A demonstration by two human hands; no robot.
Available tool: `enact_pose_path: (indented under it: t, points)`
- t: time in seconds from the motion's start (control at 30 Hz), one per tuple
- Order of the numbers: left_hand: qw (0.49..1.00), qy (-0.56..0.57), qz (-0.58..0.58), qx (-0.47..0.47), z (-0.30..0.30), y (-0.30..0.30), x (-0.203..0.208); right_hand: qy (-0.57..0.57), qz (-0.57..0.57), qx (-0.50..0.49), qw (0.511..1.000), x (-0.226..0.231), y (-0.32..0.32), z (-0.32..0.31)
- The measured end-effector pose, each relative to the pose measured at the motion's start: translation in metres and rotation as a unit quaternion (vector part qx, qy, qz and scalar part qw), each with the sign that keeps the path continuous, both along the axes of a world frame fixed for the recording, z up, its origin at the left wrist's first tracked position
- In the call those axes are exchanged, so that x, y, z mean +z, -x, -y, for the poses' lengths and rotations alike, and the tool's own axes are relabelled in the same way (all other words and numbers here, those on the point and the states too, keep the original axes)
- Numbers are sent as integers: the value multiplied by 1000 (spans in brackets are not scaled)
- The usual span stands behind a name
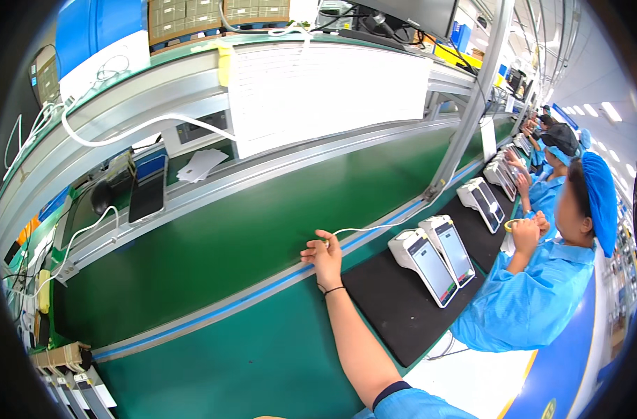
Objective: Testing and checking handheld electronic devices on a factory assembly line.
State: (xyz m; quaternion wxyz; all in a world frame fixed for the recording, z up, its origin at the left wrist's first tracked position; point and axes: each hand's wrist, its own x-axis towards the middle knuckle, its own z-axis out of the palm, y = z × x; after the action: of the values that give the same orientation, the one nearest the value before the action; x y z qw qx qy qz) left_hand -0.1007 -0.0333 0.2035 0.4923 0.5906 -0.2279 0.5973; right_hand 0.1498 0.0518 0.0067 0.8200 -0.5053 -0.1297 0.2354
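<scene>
The right hand [324, 261] held the white cable [374, 228] in a narrow pinch over the blue-striped rail [262, 288], apparently at a cable-handling step, the next move seemingly calling for a steady grip; the left hand was out of view.

- The right hand [323, 260] hides the end of the white cable [374, 228].
- At the left end of the bench [214, 380], the picture's lower edge cuts off slim devices [91, 398].
- Print on the white sheet [325, 98] is too faint.
</scene>
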Motion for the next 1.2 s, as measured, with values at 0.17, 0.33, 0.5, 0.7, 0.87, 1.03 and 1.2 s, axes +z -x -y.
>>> enact_pose_path:
  t: [0.17,0.33,0.5,0.7,0.87,1.03,1.2]
  points:
    - [998,-45,-26,32,3,-5,2,9,6,-5,1000,3,1,1]
    - [993,-108,-51,15,-2,-10,1,11,8,-5,1000,4,0,2]
    - [985,-143,-92,-16,-10,-23,-2,25,9,-17,1000,-1,-6,5]
    - [870,-239,-415,116,-17,-53,-25,1,6,-3,1000,5,7,-10]
    - [833,-242,-479,136,-28,-105,-116,-8,10,-26,1000,-2,2,-4]
    - [849,-204,-472,122,-39,-112,-156,-8,8,-25,1000,5,5,-3]
    - [858,-195,-460,115,-41,-114,-161,15,15,-21,1000,5,5,-3]
